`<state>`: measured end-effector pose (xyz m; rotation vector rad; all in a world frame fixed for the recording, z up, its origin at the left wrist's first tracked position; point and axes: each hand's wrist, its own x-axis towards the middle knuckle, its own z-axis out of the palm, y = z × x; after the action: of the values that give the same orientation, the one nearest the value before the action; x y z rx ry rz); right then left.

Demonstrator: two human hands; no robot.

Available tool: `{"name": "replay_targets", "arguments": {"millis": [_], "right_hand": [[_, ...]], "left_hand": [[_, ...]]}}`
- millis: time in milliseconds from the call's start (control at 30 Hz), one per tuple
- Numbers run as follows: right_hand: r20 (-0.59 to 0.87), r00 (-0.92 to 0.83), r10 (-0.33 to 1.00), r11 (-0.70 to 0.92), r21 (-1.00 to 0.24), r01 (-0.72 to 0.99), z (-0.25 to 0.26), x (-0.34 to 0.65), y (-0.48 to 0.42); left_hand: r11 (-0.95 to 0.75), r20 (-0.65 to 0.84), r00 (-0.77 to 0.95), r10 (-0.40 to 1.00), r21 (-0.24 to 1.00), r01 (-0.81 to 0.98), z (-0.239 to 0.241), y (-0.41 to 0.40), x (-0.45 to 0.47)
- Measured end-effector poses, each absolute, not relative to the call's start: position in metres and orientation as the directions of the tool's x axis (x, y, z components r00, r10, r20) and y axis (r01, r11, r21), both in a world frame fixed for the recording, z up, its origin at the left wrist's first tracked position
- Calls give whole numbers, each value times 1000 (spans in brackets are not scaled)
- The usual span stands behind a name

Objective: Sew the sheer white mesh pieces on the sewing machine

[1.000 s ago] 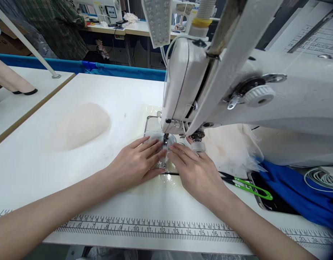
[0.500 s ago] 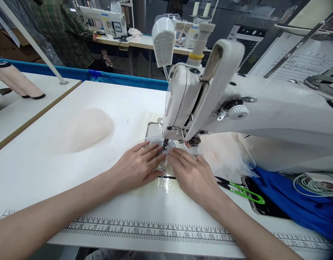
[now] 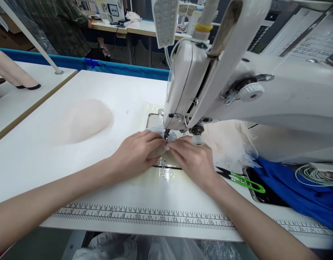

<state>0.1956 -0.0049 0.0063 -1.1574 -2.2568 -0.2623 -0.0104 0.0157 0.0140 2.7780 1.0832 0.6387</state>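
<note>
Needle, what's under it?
A clear piece on the metal plate, held by the left hand and right hand. Fingers hide most of the piece.

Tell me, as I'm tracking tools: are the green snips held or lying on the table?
Lying on the table, untouched: the green snips rest right of the right hand, which is at the needle.

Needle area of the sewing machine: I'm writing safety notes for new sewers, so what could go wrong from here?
1. The left hand and right hand have fingertips meeting just in front of the needle; if the machine runs, a finger might get stitched.
2. The sheer piece is small and mostly covered by fingers, so it could bunch or feed crooked.
3. The green snips lie close by the right forearm and might get knocked.
</note>
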Motion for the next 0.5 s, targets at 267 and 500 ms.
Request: {"name": "replay_targets", "arguments": {"millis": [267,500], "right_hand": [[532,-368,763,534,-196,823,5,197,-8],[526,-586,616,674,33,738,5,199,-21]], "left_hand": [[-760,409,677,612,67,647,15,30,4],[-808,497,754,431,-160,567,5,3,-11]]}}
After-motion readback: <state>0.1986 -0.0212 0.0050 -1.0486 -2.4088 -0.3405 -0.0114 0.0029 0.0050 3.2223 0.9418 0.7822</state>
